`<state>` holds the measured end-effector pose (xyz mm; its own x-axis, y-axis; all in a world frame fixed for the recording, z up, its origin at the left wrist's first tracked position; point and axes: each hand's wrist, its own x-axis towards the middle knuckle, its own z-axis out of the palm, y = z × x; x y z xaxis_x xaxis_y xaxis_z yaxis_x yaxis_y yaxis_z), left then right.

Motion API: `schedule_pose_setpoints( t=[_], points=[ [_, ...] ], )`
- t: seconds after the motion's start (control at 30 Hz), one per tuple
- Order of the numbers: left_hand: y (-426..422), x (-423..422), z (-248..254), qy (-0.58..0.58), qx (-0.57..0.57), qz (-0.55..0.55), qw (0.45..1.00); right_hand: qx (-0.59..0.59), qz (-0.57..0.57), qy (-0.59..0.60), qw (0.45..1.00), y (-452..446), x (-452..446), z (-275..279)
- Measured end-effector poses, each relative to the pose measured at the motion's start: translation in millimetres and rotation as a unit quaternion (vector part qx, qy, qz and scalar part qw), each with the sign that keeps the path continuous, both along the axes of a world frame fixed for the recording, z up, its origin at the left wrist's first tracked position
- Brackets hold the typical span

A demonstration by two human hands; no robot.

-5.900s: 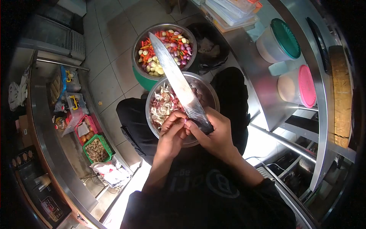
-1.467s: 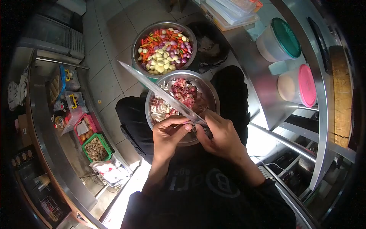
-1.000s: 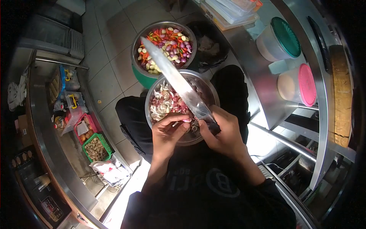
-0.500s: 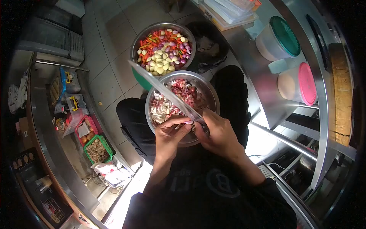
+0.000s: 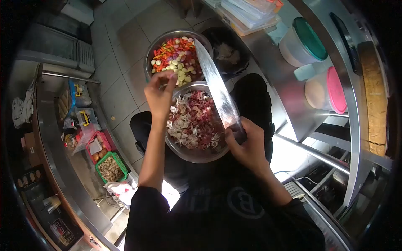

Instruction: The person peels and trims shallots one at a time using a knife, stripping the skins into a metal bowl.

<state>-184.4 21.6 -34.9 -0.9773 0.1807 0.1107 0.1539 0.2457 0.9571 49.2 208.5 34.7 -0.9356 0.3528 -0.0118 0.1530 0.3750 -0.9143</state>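
My right hand [image 5: 250,144] is wrapped round the dark handle of a large kitchen knife [image 5: 217,85]. Its broad blade slants up and left, over the right side of a steel bowl [image 5: 197,158] full of papery shallot and garlic skins [image 5: 190,121]. My left hand [image 5: 160,95] is held over the near left rim of a second steel bowl [image 5: 147,62], with thumb and fingers pinched on a small pinkish shallot [image 5: 173,77], mostly covered by the fingertips. That farther bowl holds peeled garlic cloves [image 5: 180,67], red and orange chillies [image 5: 169,50] and shallots, partly behind the blade.
Black bag [image 5: 228,52] lies beside the far bowl. On the right, a steel counter carries tubs with a green lid [image 5: 310,38] and a pink lid [image 5: 336,90]. Low on the left shelf stand a green basket [image 5: 112,167] and a pink basket [image 5: 98,146].
My left hand has moved away from the knife, forward to the far bowl. The knife has swung clockwise and shifted right with my right hand, uncovering more of the skins.
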Motion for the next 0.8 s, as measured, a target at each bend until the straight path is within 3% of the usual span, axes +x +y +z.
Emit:
schedule_pose_setpoints(
  t=[0.03,0.2,0.3,0.37,0.43,0.47,0.5,0.6,0.8],
  points=[
    [5.1,-8.2,-5.0,0.021,-0.086,-0.003,0.996,-0.001,-0.005,0.001,1.000,0.5,0.9,0.7],
    [8.3,18.9,-4.7,0.071,-0.108,0.029,0.991,-0.085,-0.022,-0.052,0.995,4.7,2.7,4.3],
    [8.4,48.7,-2.3,-0.026,-0.135,-0.141,0.980,-0.137,-0.037,-0.081,0.987,5.8,2.8,0.4],
    [16.7,65.2,-11.7,-0.038,-0.169,-0.182,0.968,-0.149,-0.037,-0.092,0.984,7.6,1.2,0.8],
    [28.3,74.7,-30.4,0.175,-0.204,-0.235,0.934,-0.156,-0.040,-0.098,0.982,8.5,0.2,1.6],
    [34.6,79.3,-34.8,0.177,-0.203,-0.236,0.934,-0.153,-0.036,-0.086,0.984,8.0,-0.6,1.4],
    [41.6,84.2,-35.1,0.125,-0.293,-0.243,0.916,-0.149,-0.032,-0.074,0.986,8.0,-1.3,1.1],
    [55.3,86.9,-58.5,0.101,-0.417,-0.249,0.868,-0.114,-0.029,-0.058,0.991,9.0,1.1,-1.0],
    [61.9,94.4,-63.5,0.133,-0.442,-0.243,0.853,-0.139,-0.041,-0.047,0.988,8.4,4.4,-7.6]
  ],
)
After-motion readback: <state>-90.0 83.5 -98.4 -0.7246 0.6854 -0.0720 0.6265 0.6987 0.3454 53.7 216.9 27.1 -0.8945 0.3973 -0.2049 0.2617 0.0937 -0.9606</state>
